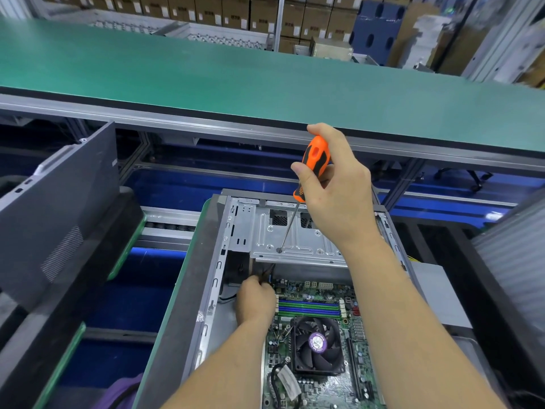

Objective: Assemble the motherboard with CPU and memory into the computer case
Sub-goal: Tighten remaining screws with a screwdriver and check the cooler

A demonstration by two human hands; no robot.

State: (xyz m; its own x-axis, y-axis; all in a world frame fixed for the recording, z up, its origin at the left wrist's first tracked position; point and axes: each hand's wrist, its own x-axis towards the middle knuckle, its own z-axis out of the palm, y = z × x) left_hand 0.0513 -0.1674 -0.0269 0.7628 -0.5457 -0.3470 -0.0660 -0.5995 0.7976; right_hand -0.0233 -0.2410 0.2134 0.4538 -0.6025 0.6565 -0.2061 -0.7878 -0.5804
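Observation:
An open grey computer case (188, 290) lies on its side below me. Inside it sits the green motherboard (312, 391) with a black CPU fan (317, 345) and blue and green memory slots (309, 308). My right hand (336, 190) grips an orange and black screwdriver (314, 160); its shaft tip rests on the silver drive bracket (265, 237). My left hand (255, 299) is curled at the board's upper left corner and pinches thin dark cables (267, 271).
A dark grey side panel (59, 208) leans at the left. A green conveyor surface (236, 75) runs across behind the case, with stacked cardboard boxes (309, 19) beyond it. Another grey case (513, 255) stands at the right.

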